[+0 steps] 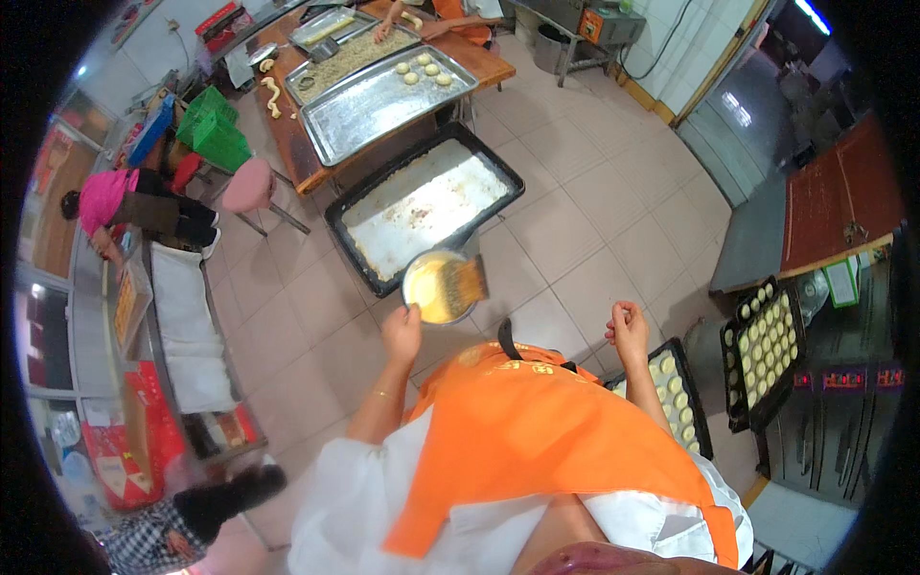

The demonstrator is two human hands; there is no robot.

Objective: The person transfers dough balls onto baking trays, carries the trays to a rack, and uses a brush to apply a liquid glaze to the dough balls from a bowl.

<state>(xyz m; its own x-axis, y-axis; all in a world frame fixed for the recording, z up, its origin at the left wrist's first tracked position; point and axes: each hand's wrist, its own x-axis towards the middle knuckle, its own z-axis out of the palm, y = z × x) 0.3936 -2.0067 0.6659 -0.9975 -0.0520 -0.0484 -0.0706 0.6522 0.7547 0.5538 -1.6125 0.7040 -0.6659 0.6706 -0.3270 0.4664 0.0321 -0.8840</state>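
My left hand (402, 332) grips the rim of a round bowl (414, 270) of yellow liquid that looks like beaten egg. A wide brush (464, 286) with a brown handle rests in the bowl, its bristles in the liquid. My right hand (628, 333) is raised on the right, fingers loosely bent, with nothing visible in it. Below that hand, partly hidden by my forearm and orange apron (565, 422), lies a black-rimmed tray of round pale dough pieces (678, 398). Just beyond the bowl is a large black-rimmed baking tray (383, 225) with brown residue on its surface.
A wooden table (287, 144) ahead bears a metal tray (355, 129) with several pale buns; a co-worker's hand (385, 27) works there. A pink stool (249, 186) stands left. Another dough tray (767, 355) is by the ovens (834, 431). Two people are at the left.
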